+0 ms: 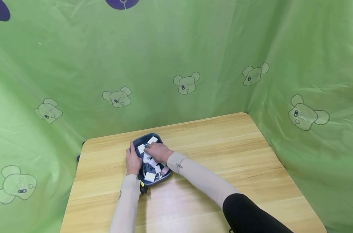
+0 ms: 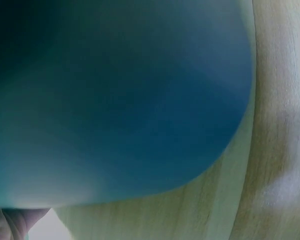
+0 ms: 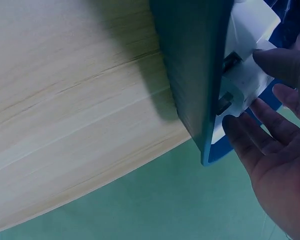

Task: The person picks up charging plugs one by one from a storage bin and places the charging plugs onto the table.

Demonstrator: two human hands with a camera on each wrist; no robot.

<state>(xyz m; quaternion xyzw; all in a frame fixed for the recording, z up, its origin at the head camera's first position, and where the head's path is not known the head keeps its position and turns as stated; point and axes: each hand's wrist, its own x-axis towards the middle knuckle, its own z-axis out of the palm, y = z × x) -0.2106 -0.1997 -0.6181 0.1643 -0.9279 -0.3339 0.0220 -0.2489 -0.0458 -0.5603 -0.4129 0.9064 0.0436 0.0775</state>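
Observation:
A dark blue plastic bin (image 1: 162,141) stands on the table, filled with white block-shaped items that look like power adapters (image 1: 150,176), along with smaller dark and metal pieces. My left hand (image 1: 133,161) grips the bin's left side, thumb over the rim. The bin's smooth outer wall (image 2: 120,110) fills most of the left wrist view. Reaching in from the right, my right hand (image 1: 159,152) has its thumb and fingers around a white adapter with dark slots (image 3: 247,75), seen in the right wrist view. Its exact contact with the fingertips is partly hidden.
The wooden table (image 1: 217,155) extends to the right of the bin, its back edge close behind it. A green curtain (image 1: 153,58) with printed bear faces surrounds the table. A small black object with a yellow patch (image 1: 143,188) sits beside the left sleeve.

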